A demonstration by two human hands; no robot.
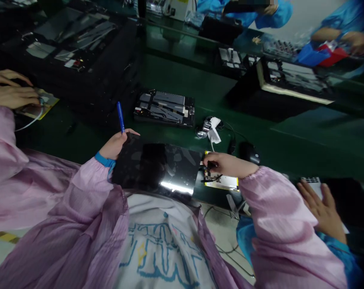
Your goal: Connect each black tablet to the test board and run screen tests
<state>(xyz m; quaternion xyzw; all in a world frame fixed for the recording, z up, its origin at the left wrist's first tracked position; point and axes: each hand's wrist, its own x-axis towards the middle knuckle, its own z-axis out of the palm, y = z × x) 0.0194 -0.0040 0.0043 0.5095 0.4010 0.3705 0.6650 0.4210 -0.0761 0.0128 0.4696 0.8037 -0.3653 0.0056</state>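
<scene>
A glossy black tablet screen [157, 166] lies before me at the table's front edge, with a bright reflection along its lower side. My left hand [115, 143] is at its upper left corner, a blue pen [120, 116] standing up from its grip. The index finger reaches over the screen's far edge. My right hand [230, 163] is at the screen's right edge, fingers curled together over one end of a silver battery [222, 182] with yellow edges and dark wires. What those fingertips pinch is hidden.
An opened tablet [165, 107] lies beyond the screen. Tall black stacks with tablets [70, 34] stand back left, another stack [296, 80] back right. A coiled cable [210, 128] and black mouse [249, 152] lie right. Co-workers' hands [13, 90] [323, 208] are on both sides.
</scene>
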